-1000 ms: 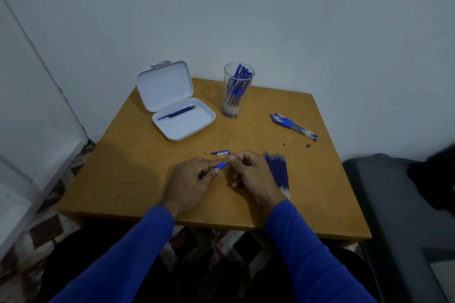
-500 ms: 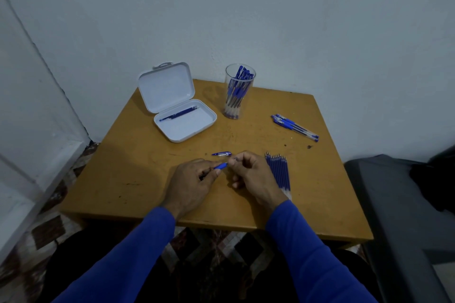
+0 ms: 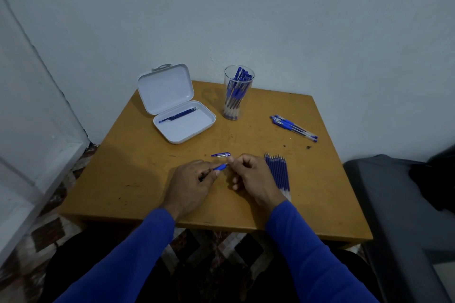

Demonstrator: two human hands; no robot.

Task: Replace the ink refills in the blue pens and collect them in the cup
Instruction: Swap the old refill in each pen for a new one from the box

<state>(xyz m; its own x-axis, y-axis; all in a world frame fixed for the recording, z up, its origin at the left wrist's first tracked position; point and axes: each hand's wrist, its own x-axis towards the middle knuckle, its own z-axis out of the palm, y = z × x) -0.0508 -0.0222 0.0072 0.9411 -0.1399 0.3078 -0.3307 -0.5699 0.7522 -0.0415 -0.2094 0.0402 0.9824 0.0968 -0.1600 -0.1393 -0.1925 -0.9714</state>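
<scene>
Left hand (image 3: 189,183) grips a blue pen (image 3: 219,167) by its barrel near the table's front edge; right hand (image 3: 253,177) pinches the pen's tip end, fingers curled. A detached pen cap (image 3: 221,154) lies just beyond the hands. Fresh refills (image 3: 278,172) lie in a row beside the right hand; unprocessed pens (image 3: 293,128) rest toward the right edge. The clear cup (image 3: 238,93), holding finished pens, stands at the back edge beside an open white case (image 3: 177,110) containing dark sticks, probably used refills. Risk: the small tip piece could slip from the pinch and roll off the table (image 3: 147,179). Whether the tip is unscrewed, and most of the barrel, is hidden by the fingers.
</scene>
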